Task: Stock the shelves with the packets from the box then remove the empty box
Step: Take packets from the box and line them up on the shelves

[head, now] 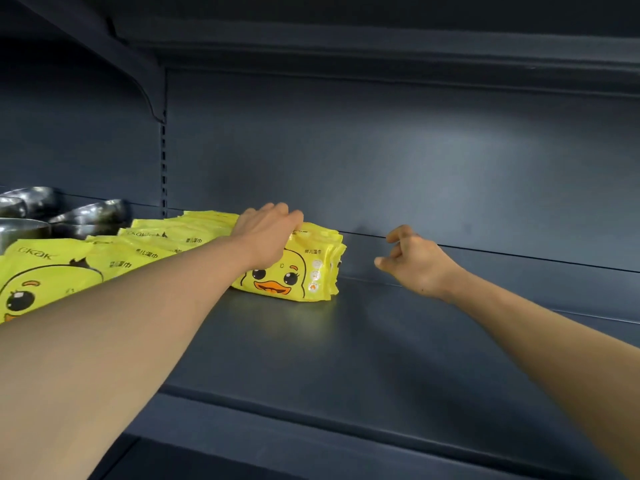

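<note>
Your left hand [268, 226] is pressing the soft, slippery duck wipes packet [294, 271] at ten o'clock of your loosely curled, empty right hand [412, 263], so you're probably best gripping its top edge.

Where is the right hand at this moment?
In the head view the right hand hovers right of centre, above the dark shelf, holding nothing, a little right of the yellow packets under the left hand.

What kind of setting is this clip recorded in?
Probably a shop aisle: a dark metal shelf with a slotted upright, rows of identical yellow duck packets facing outward, and steel bowls stacked alongside.
</note>
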{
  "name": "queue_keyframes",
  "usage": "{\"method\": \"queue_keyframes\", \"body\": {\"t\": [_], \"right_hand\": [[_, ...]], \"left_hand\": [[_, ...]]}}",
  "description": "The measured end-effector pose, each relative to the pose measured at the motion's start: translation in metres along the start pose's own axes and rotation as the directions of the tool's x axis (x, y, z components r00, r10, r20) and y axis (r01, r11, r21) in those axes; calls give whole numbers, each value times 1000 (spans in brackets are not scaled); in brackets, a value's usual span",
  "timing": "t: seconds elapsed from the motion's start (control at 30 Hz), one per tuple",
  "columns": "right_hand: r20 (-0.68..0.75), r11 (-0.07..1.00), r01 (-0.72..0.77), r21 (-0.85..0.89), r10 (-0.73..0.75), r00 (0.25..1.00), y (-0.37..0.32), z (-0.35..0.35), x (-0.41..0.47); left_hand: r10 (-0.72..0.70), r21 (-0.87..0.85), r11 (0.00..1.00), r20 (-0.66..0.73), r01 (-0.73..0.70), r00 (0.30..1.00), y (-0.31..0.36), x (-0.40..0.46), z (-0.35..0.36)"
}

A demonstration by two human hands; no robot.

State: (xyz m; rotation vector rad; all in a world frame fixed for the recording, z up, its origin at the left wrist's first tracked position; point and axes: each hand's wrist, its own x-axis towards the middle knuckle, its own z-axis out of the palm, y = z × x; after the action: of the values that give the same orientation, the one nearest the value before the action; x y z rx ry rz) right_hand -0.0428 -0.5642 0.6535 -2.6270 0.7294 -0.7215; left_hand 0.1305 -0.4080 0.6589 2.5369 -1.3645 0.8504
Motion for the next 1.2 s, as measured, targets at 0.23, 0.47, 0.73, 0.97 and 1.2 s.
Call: {"method": "queue_keyframes", "body": {"t": [0.23,0.47,0.73,0.97,1.2], "right_hand": [[-28,999,-21,41,23,999,-33,-3,-48],[-98,999,-29,24,31,995,-98,-4,-129],[-65,993,-52,103,58,996,-157,29,-241],[136,988,-124,95,110,985,-156,92,-314],[384,978,-198,67,158,910,-123,178,-371]], "left_hand": [[-63,-2,998,97,63,993,-22,-48,-47],[30,-114,993,96,-19,995,-34,-129,-96],[78,-339,941,144,-25,987,-35,-241,-107],[130,-397,918,300,0,945,-30,-324,-69],[108,-374,920,533,120,839,-23,-407,11]]}}
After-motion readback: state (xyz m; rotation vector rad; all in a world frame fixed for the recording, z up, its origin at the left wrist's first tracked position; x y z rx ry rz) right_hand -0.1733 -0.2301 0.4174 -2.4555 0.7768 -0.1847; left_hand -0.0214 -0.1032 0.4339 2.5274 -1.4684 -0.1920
